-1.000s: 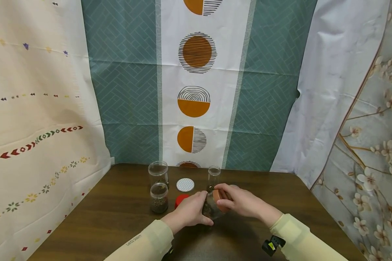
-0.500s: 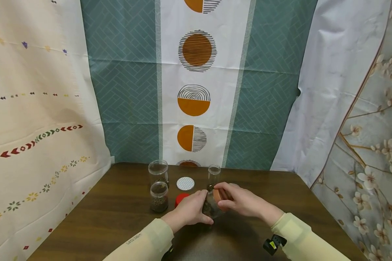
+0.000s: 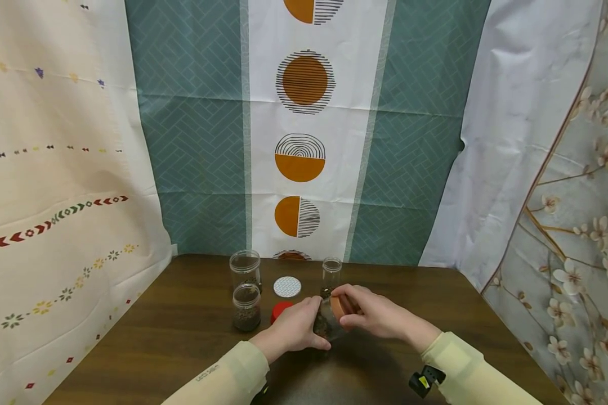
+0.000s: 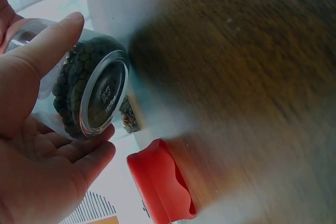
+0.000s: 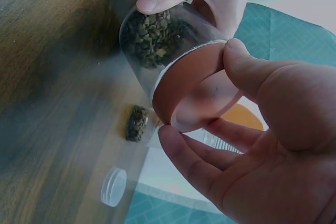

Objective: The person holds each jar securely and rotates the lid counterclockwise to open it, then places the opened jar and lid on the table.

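A clear jar [image 4: 79, 72] with dark dried bits inside is held tilted above the table. My left hand [image 3: 295, 326] grips its body, thumb on one side and fingers on the other. Over the mouth sits a brownish-orange lid [image 5: 186, 87], which my right hand [image 3: 374, 312] pinches at the rim between thumb and fingers. The right wrist view shows the lid against the glass; whether it is threaded on I cannot tell. Beside the left hand lies a red piece [image 4: 160, 184] with a wavy edge, partly hidden by that hand in the head view.
At the left stand a tall clear jar [image 3: 245, 264] and a shorter filled jar [image 3: 246, 315]. A white patterned disc [image 3: 287, 287] lies behind the hands, near a slim jar [image 3: 331, 274]. A whitish screw lid [image 5: 114, 186] is on the table. Curtains hang behind the table.
My right thumb and fingers have shifted slightly on the lid, and its visible face looks narrower. The left hand and the jar stay nearly in place.
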Demonstrator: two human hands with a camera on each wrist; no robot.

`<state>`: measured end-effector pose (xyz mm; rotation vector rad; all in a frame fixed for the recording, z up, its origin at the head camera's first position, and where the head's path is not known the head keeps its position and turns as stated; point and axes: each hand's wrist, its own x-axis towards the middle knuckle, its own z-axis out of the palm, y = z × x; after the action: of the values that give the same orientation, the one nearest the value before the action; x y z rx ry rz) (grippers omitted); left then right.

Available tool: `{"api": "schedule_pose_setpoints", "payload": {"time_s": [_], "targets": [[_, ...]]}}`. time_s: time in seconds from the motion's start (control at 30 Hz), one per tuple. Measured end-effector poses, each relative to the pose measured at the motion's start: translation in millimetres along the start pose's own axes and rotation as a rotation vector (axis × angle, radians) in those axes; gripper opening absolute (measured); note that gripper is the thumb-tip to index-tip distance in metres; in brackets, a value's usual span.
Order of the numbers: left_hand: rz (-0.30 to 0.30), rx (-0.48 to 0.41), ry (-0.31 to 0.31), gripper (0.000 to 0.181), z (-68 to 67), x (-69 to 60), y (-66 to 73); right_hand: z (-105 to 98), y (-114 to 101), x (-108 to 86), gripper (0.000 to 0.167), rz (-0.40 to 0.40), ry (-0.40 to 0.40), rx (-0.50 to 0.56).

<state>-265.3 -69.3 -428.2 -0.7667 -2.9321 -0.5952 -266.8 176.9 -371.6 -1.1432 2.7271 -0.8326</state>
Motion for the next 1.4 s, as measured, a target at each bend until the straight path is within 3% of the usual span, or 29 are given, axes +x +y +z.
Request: {"api": "schedule_pose_setpoints", "payload": {"time_s": [1.4], "targets": [[0.031,-0.004,0.024,0.087,-0.5,-4.3,2.9,-1.6,5.1,-4.1,0.053,-0.081,-0.033,0.033]]}}
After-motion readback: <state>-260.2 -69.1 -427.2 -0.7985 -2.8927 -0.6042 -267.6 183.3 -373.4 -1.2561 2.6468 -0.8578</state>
